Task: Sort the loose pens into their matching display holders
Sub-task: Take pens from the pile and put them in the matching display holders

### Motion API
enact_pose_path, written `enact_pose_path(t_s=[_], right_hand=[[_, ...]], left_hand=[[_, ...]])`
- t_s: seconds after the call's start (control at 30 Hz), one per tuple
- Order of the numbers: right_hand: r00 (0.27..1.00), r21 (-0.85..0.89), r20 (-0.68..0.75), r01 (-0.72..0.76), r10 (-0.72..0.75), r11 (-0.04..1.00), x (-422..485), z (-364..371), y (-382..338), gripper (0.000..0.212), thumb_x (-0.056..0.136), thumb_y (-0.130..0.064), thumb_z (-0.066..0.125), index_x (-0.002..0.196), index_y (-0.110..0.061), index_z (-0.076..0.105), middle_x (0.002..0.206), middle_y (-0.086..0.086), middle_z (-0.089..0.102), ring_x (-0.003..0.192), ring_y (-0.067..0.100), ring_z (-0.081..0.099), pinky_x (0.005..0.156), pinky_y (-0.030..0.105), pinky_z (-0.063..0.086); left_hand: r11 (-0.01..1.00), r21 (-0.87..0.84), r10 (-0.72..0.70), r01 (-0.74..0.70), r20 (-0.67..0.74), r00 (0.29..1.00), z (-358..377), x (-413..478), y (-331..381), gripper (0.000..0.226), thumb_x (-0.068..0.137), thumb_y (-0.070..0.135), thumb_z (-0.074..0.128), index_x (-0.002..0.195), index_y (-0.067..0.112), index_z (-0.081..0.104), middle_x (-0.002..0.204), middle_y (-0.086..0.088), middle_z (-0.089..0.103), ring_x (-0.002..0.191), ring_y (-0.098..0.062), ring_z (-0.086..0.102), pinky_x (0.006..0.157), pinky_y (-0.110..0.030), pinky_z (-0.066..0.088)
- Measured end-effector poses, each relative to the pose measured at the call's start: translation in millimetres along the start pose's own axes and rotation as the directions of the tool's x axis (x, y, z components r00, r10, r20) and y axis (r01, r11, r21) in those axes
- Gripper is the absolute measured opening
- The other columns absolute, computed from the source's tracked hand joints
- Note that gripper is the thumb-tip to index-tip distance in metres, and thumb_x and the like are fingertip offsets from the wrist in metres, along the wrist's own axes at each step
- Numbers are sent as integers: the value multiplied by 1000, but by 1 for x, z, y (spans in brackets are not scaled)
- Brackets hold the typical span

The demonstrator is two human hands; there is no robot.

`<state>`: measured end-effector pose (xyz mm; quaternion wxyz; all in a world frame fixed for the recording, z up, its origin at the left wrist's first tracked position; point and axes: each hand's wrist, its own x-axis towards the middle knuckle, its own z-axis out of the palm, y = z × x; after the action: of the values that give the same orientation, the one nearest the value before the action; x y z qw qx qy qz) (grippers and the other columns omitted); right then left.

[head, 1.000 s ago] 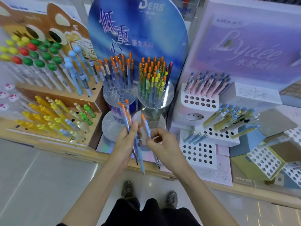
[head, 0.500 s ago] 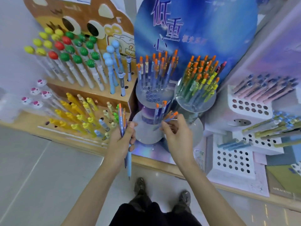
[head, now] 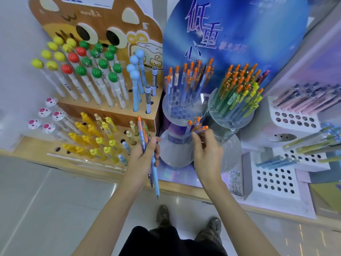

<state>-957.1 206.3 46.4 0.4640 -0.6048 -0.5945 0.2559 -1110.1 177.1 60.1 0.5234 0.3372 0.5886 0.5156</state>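
Pinch: fingertips [head: 194, 135] of the right hand [head: 207, 154] nip a small fan of slim blue plastic pens with orange caps [head: 197, 125], held just above the lower clear round acrylic holder [head: 172, 156]; whether any tip sits in a hole cannot be told.
Fist: left hand [head: 144, 156] curls round a bundle of like orange-capped pens [head: 142, 133]; one pale blue pen [head: 156, 179] hangs below the fist, point down.
Risk: fanned pens may splay and miss the holes; the hanging pen could slide out onto the grey tiled floor [head: 55, 200].
Cause: several pens gripped at once, smooth barrels, a loose hold low down.
Look: thin, glossy, part see-through barrels with bright orange push-tops.
Matching stock: upper clear round holder [head: 184, 108] just behind, filled with the same blue pens.
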Motion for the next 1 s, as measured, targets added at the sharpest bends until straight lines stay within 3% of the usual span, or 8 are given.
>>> enact_pose_path(t_s=[0.2,0.27,0.4,0.53,0.77,0.83,0.9,1.0], right_hand=[[989,-164,143,73,-49,984,2,7,3,11,95,-11,56,94,-2,62,83,8,71,70,28,63,61,29,41],[979,-220,201,75,-30,973,4,11,2,18,95,-15,56,94,2,63,88,13,72,76,32,64,68,35,45],[980,-337,201,68,2,939,9,17,-4,28,96,-21,55,91,5,62,86,20,67,76,38,61,64,38,40],[973,-500,229,90,31,861,16,24,-10,29,98,-23,51,96,4,59,90,24,66,82,41,62,61,34,30],[924,-731,338,139,177,668,19,30,-12,22,97,-9,41,108,-1,58,98,22,65,90,38,63,63,35,31],[911,-682,375,146,172,716,15,23,-16,23,99,-15,41,102,0,59,96,22,65,89,38,61,64,34,32],[937,-477,350,171,7,862,5,14,-23,25,99,-19,47,91,1,60,83,18,65,77,36,58,63,35,35],[954,-105,301,36,-3,994,-13,3,-45,17,91,-24,62,80,-12,66,64,-6,63,61,11,56,57,21,41]], left_hand=[[999,-45,13,-13,8,1000,1,0,0,18,98,24,47,91,16,62,57,10,51,48,-5,45,46,-17,42],[998,-60,18,-17,14,1000,0,1,0,17,98,21,47,91,19,63,59,11,54,53,-3,49,49,-16,45],[991,-132,-15,19,29,999,-4,2,-1,19,98,16,47,96,19,65,66,11,63,64,-2,58,58,-16,50],[985,-169,-19,31,71,997,-7,2,3,18,99,14,45,101,14,63,71,5,69,69,-6,65,62,-18,53],[984,-175,-23,40,98,995,-8,2,7,17,97,19,48,98,12,63,78,-1,72,70,-11,66,64,-22,53],[984,-178,-15,31,94,995,-9,1,8,17,96,20,48,99,10,62,78,-2,72,72,-12,67,65,-22,54],[979,-203,-11,27,78,997,-10,1,9,18,97,18,47,99,7,62,80,-3,73,76,-14,70,67,-21,55],[965,-260,-7,29,84,996,-5,1,13,19,99,16,43,100,6,60,91,-6,75,88,-18,71,74,-24,56]])
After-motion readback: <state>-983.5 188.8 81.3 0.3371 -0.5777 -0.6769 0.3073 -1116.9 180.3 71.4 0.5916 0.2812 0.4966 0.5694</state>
